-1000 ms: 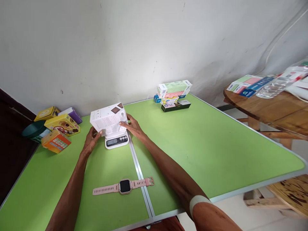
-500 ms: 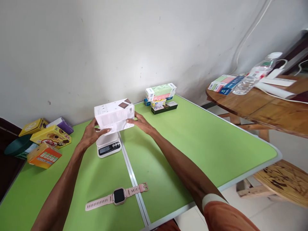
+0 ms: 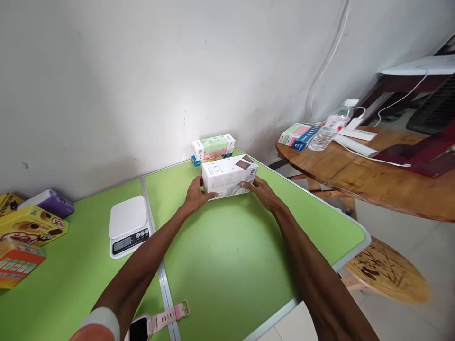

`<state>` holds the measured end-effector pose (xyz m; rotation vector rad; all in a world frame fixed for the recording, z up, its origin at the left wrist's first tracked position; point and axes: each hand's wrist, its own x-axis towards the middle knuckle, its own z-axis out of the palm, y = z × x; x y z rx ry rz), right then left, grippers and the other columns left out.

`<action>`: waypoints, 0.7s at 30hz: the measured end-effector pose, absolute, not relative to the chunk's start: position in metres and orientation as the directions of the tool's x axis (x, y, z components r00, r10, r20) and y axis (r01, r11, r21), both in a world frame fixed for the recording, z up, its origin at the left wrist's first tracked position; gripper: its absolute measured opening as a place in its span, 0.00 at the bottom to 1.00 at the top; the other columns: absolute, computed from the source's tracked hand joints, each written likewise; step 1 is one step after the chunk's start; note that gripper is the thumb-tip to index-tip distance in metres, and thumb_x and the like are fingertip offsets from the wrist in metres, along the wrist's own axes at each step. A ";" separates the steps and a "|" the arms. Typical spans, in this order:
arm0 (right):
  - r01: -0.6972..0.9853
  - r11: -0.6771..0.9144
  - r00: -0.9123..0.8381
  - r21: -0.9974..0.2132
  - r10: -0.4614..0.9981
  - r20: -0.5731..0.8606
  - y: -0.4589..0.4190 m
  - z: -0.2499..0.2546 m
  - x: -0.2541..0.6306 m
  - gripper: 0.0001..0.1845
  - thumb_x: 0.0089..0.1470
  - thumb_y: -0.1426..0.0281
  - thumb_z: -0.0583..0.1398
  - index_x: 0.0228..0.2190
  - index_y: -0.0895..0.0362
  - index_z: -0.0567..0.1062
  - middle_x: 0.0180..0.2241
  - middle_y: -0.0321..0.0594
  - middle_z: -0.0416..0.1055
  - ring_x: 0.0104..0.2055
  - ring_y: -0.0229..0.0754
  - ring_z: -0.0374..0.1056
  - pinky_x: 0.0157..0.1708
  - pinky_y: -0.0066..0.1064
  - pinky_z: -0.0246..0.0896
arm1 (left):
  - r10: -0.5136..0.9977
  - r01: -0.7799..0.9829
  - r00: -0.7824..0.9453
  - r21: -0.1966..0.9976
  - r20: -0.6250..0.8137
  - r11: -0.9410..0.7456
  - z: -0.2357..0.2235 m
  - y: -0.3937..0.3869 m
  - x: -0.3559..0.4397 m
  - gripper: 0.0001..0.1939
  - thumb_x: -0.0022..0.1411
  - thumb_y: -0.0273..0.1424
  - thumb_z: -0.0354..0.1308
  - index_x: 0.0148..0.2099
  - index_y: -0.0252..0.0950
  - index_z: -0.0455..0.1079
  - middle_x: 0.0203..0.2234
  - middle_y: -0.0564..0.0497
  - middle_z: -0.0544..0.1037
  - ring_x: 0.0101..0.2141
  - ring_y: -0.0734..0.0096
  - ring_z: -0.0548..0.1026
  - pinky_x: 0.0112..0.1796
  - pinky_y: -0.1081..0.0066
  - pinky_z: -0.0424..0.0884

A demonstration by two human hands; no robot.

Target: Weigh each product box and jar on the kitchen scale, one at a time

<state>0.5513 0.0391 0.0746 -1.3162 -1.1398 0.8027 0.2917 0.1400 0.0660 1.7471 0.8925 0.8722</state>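
Between my two hands is a white box (image 3: 227, 177) with a dark brown picture on its top and fine print on its side. My left hand (image 3: 195, 195) is closed on its left end, thumb along the front face. At the right end my right hand (image 3: 263, 192) grips it the same way. The box is over the far right part of the green table (image 3: 227, 255), in front of stacked small cartons (image 3: 215, 143). Whether its underside touches the table I cannot tell. To the left, a white digital scale (image 3: 128, 222) has a bare platform.
A pink-strapped smartwatch (image 3: 161, 320) lies across the table's metal seam, beside my left forearm. Yellow and orange food boxes (image 3: 33, 227) stand at the left. On the wooden table (image 3: 302, 161) at right are cartons, a water bottle (image 3: 329, 128) and cables. A wooden stool (image 3: 387, 270) stands below.
Both hands have carried the white box from above the scale rightward, to the front of the stacked cartons. The scale's platform is now uncovered. My view has turned to the right.
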 end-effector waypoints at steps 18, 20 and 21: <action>0.376 0.099 0.547 -0.921 0.779 0.307 0.087 0.029 0.584 0.33 0.46 0.44 0.72 0.47 0.53 0.80 0.48 0.48 0.84 0.52 0.59 0.79 0.50 0.55 0.78 | 0.918 0.383 0.317 0.854 0.238 -0.354 0.042 0.155 0.361 0.44 0.56 0.32 0.78 0.70 0.39 0.62 0.62 0.38 0.69 0.62 0.45 0.74 0.61 0.49 0.75; 0.404 0.070 0.589 -0.912 0.743 0.318 0.092 0.025 0.585 0.35 0.47 0.46 0.71 0.50 0.53 0.80 0.53 0.51 0.82 0.53 0.60 0.78 0.51 0.56 0.78 | 0.928 0.415 0.285 0.841 0.241 -0.346 0.040 0.152 0.368 0.47 0.56 0.31 0.78 0.72 0.39 0.60 0.61 0.37 0.68 0.61 0.44 0.75 0.62 0.49 0.74; 0.414 0.058 0.608 -0.908 0.725 0.324 0.095 0.022 0.585 0.35 0.47 0.47 0.70 0.52 0.53 0.79 0.55 0.52 0.81 0.54 0.60 0.78 0.52 0.57 0.78 | 0.930 0.424 0.279 0.838 0.241 -0.344 0.040 0.151 0.370 0.48 0.57 0.31 0.78 0.73 0.39 0.59 0.61 0.37 0.68 0.61 0.44 0.76 0.62 0.49 0.74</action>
